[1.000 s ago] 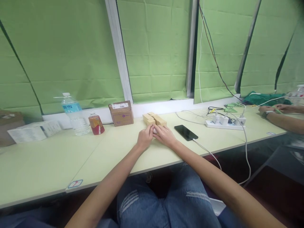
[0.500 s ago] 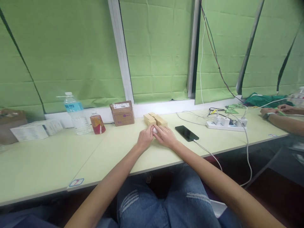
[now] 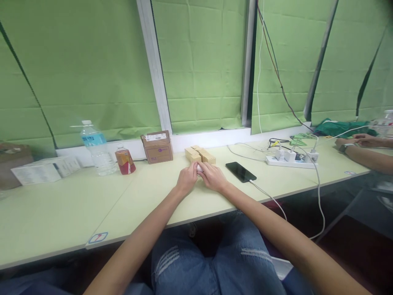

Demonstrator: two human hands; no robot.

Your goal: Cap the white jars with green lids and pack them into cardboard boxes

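My left hand and my right hand meet at the middle of the pale green table, fingers curled together. Between the fingertips a small white object shows; both hands pinch it. Just behind the hands stand a few small tan cardboard boxes packed side by side. A black phone lies flat to the right of my right hand, with a white cable plugged in.
A brown carton, a small red-labelled bottle and a clear water bottle stand at the back left, near white flat boxes. A white power strip with chargers lies at right. Another person's forearms rest far right.
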